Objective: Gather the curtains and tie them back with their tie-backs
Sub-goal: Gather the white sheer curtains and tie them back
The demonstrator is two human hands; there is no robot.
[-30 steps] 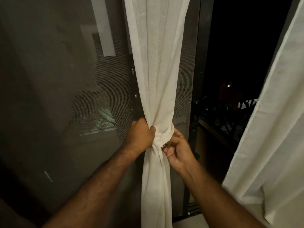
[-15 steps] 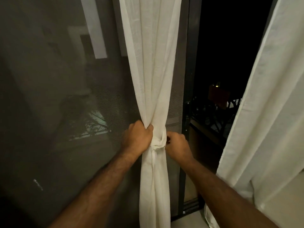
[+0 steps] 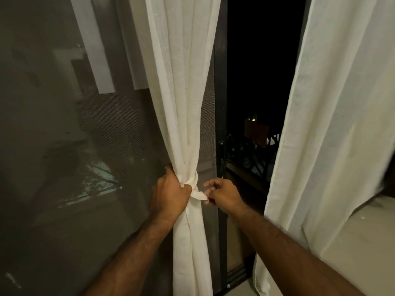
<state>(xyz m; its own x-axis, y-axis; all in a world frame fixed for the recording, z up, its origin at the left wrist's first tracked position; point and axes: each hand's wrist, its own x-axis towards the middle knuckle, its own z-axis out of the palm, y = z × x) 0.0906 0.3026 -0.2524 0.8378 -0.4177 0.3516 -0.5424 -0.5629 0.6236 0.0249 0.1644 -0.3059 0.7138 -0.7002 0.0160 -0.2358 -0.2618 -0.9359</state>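
**Cinching the tie-back knot**

Grips the gathered left curtain (image 3: 183,103) at its waist with the left hand (image 3: 171,193), fist tight, so as to hold the folds bunched inside the tie-back (image 3: 193,182). Reaches with the right hand (image 3: 224,194), fingers half-curled at the knot's loose tail. Cannot tell whether pinching or only touching. Right curtain (image 3: 331,124) not yet gathered.

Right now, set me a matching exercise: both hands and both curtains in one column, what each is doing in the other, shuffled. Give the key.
1. left hand
2. right hand
3. middle curtain
4. right-side curtain

A. hangs loose, untied
B. grips the bunched fabric
C. cinched by the tie-back
D. pinches the tie-back's free end

Pairs: 1-B, 2-D, 3-C, 4-A.
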